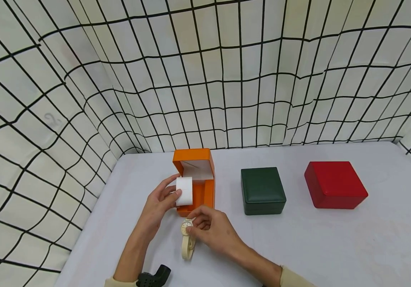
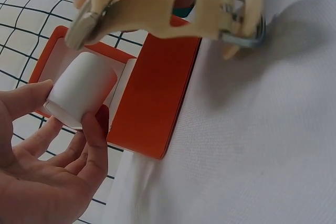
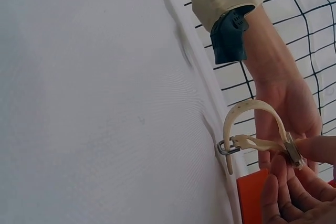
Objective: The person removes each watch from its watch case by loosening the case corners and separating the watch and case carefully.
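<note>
My left hand [image 1: 160, 203] grips a white watch cushion [image 1: 184, 191] between thumb and fingers, over the left part of an open orange watch box [image 1: 208, 195]. In the left wrist view the cushion [image 2: 84, 85] is tilted, its rounded side up. My right hand [image 1: 214, 229] pinches a cream wristwatch [image 1: 186, 228] by its case, just in front of the box. The strap [image 3: 252, 106] is buckled into a loop and hangs below the fingers, as the right wrist view shows. The box's lid stands raised at the back, with a pale lining.
A closed green box [image 1: 263, 189] stands right of the orange one, and a closed red box [image 1: 334, 185] stands farther right. All sit on a white-covered table [image 1: 298, 247]. A white wall with a black grid [image 1: 241, 79] rises behind and at the left.
</note>
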Demonstrator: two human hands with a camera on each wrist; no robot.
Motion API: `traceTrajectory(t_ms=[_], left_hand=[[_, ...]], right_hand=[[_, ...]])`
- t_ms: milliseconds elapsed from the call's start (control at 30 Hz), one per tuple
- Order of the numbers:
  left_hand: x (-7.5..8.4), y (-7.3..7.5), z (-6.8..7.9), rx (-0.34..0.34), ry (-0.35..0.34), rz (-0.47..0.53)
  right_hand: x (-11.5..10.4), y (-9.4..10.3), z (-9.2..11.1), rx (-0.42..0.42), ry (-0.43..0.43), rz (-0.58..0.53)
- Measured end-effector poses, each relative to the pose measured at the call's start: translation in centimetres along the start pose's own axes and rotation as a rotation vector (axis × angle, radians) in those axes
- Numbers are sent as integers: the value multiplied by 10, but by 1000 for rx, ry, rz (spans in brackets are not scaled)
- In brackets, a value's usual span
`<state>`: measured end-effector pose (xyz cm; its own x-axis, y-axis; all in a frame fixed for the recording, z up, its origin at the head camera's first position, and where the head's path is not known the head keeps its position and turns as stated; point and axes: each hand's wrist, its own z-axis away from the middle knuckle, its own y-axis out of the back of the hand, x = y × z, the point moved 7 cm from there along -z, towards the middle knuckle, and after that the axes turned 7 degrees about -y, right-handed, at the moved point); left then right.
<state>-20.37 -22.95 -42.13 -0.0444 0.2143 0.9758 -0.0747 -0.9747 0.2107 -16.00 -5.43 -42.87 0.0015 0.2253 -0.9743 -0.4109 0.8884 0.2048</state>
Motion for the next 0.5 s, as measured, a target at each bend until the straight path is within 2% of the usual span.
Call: traceTrajectory(t_ms=[500], left_hand=[[1,-1,0,-5,-12,-4]], right_hand=[[12,-1,-5,42,-7,85]])
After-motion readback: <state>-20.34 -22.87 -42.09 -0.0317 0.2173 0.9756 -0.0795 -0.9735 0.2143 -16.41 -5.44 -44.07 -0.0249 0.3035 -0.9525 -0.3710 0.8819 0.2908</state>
